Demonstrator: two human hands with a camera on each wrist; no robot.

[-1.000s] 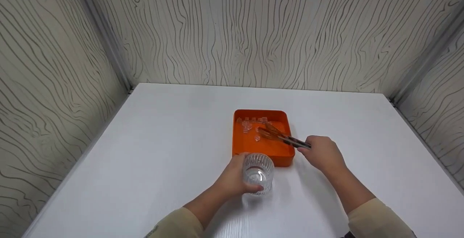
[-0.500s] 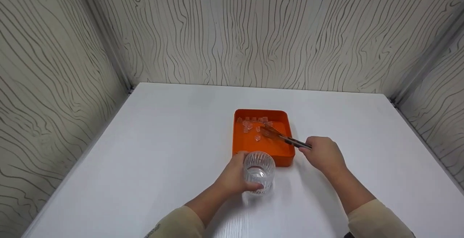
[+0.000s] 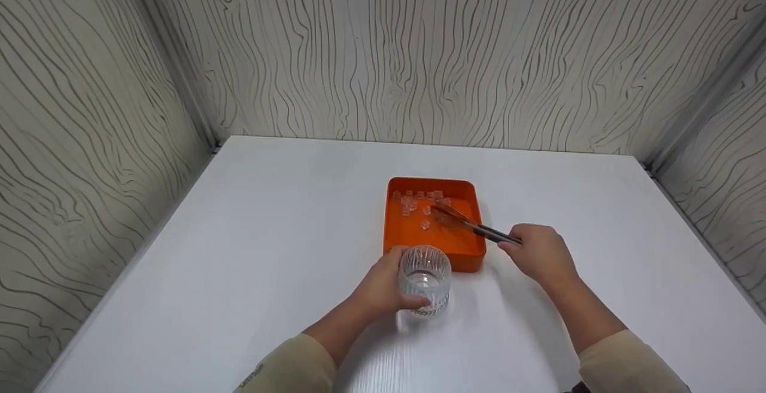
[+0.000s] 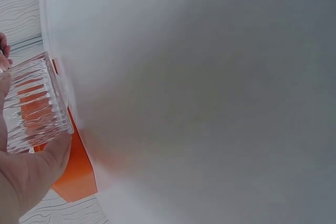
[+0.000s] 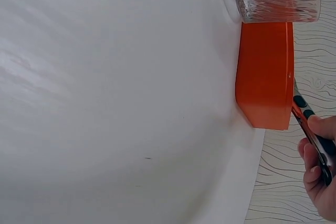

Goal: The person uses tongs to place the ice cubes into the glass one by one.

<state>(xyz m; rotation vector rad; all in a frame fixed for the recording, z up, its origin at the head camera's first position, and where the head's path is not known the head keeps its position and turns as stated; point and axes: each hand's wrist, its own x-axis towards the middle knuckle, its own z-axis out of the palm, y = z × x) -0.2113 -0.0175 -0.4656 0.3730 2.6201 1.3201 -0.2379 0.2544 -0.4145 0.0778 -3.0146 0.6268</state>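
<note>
Clasped in my left hand [image 3: 378, 287] was a ribbed glass tumbler [image 3: 427, 278], right by the near side of the orange tray [image 3: 470, 262], while my right hand [image 3: 541, 253] gripped tongs [image 3: 489, 234], tips angled over the tray floor, close beside scattered clear cubes [image 3: 409, 203].

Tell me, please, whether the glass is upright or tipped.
Upright: the glass, in the left hand, has its mouth facing up and its base toward the table.
</note>
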